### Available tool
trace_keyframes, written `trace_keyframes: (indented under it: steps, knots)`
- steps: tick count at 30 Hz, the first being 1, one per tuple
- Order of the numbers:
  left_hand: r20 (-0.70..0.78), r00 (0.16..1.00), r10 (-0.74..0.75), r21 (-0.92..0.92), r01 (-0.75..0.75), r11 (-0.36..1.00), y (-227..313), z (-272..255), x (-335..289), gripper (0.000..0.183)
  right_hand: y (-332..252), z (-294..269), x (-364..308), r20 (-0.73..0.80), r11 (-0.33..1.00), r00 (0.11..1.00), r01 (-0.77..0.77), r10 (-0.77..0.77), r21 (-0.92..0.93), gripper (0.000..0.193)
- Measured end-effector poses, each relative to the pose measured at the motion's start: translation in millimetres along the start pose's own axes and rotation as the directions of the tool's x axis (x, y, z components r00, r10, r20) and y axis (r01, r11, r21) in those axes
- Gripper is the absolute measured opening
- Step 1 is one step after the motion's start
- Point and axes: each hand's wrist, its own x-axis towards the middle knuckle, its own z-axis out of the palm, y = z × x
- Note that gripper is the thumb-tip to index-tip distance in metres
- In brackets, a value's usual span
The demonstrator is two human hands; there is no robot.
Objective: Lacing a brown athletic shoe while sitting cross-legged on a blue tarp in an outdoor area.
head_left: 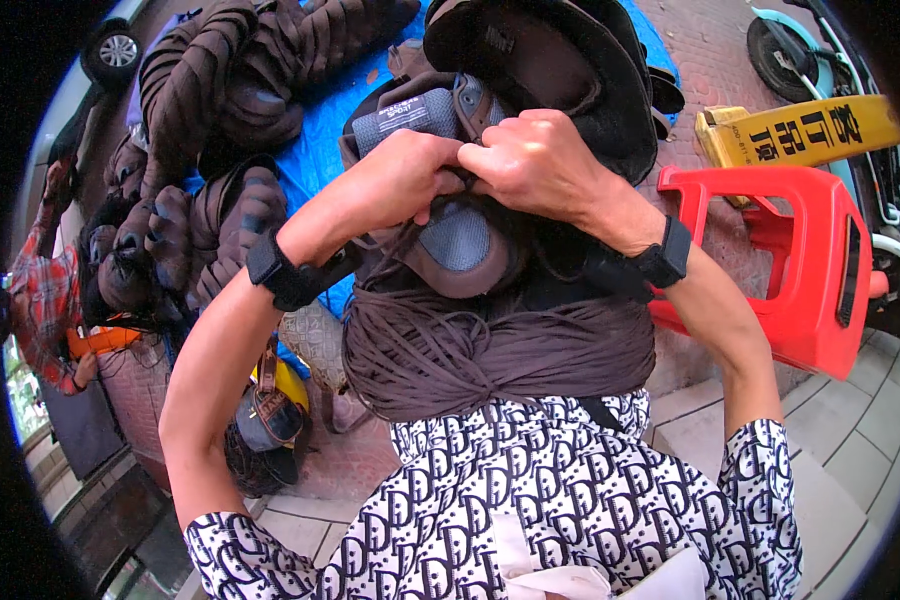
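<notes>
A brown shoe upper [457, 240] with a blue-grey mesh toe and a padded tongue lies in front of me, toe toward me. My left hand [405, 178] is closed at its lacing area, fingertips pinched. Against it, my right hand [535, 165] is closed too, its fingers curled down over the same opening. Whatever fine part sits between the fingertips is hidden by the knuckles. Just below the shoe, a thick bundle of brown shoelaces [490, 355] is spread across my lap.
Nested brown shoe uppers [195, 90] are heaped at the left on a blue tarp [320, 140]. Large dark rounded pieces [540, 65] stand behind the shoe. At right are a red plastic stool [825, 265], a yellow board [800, 132] and a light-blue two-wheeler [820, 65]. A person in plaid [45, 300] works far left.
</notes>
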Motion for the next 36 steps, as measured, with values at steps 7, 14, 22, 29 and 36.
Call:
trace_keyframes:
  steps: [7,14,22,29,36]
  knots:
    - [-0.225,0.974,0.012,-0.165,-0.05,0.985,16,-9,-34,0.01,-4,3,-2,-0.053,0.912,0.963,-0.233,0.266,0.339,0.021]
    - [-0.462,0.887,-0.006,-0.157,-0.075,0.985,18,-4,-45,0.007,-9,2,1,-0.01,0.922,0.971,-0.222,0.238,0.317,0.022]
    - [-0.115,0.99,-0.078,0.032,0.083,0.996,0,-5,-5,0.013,-7,-7,-1,-0.026,0.961,0.983,-0.17,0.18,0.216,0.021]
    - [-0.278,0.899,0.339,0.274,-0.264,0.925,4,-3,-15,0.009,-7,-4,-5,-0.035,0.94,0.974,-0.206,0.223,0.274,0.019]
    - [-0.527,0.849,0.028,-0.244,-0.183,0.952,27,-8,-54,0.005,-13,-12,14,-0.023,0.836,0.943,-0.283,0.332,0.47,0.015]
